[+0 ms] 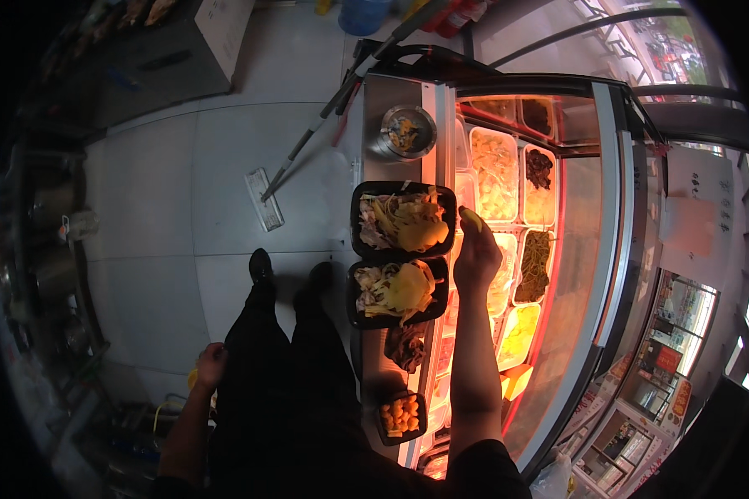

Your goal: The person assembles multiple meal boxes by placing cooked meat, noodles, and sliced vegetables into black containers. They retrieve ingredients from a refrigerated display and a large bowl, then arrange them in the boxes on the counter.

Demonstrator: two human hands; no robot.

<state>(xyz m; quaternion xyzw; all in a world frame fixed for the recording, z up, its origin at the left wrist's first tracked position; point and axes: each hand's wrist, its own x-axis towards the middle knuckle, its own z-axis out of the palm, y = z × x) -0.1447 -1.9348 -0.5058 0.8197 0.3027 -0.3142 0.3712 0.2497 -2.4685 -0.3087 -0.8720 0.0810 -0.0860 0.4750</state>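
My right hand (478,259) pinches a thin yellow food slice (472,219) over the edge of a lit display case, just right of two black plastic trays. The farther tray (355,218) holds shredded pale food topped with yellow slices (419,232). Beside it, closer to me, the second tray (352,302) carries a similar heap with a broad yellow slice (406,293) on top. Down by my left thigh hangs my left hand (212,365), its fingers curled. Whether it grips anything is hidden.
White tubs of food, including dark green strands (535,268), fill the glass case (608,206). A round metal dish (407,133) with scraps, dark food (406,346) and a small black bowl (384,430) of orange balls share the steel ledge. A flat mop (265,199) leans there.
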